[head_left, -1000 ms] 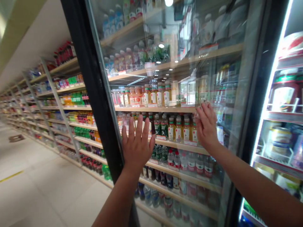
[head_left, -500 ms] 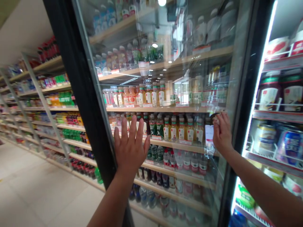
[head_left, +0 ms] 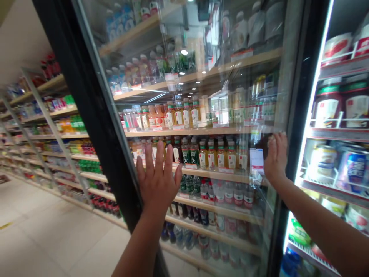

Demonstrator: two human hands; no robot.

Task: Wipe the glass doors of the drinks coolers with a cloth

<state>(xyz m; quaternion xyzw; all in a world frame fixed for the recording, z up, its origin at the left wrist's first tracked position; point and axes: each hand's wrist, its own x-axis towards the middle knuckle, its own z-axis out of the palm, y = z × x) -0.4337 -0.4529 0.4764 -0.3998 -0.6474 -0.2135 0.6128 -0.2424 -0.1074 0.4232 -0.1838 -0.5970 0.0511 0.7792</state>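
A tall glass door point(head_left: 92, 115) with a black frame stands swung out in front of me. My left hand point(head_left: 158, 177) lies flat near its left frame edge, fingers spread, apparently against the glass. Over at the right side of the pane, my right hand point(head_left: 275, 159) is closed, fingertips bent toward the glass. Under those fingers is something small, pale and crumpled, which looks like a cloth; most of it is hidden. Just left of that hand, a bright white rectangle point(head_left: 257, 161) with a partly blurred face shows at the glass.
Through the pane I see wooden shelves point(head_left: 190, 131) with rows of juice bottles point(head_left: 211, 156). At the right, a lit cooler point(head_left: 337, 132) holds dark bottles and cans. More stocked shelves point(head_left: 57, 136) run along the left, above a tiled floor point(head_left: 54, 238). Ceiling lights reflect in the glass.
My right hand has shifted slightly right along the glass, uncovering more of the white rectangle. My left hand stays nearly where it was. The view has turned slightly.
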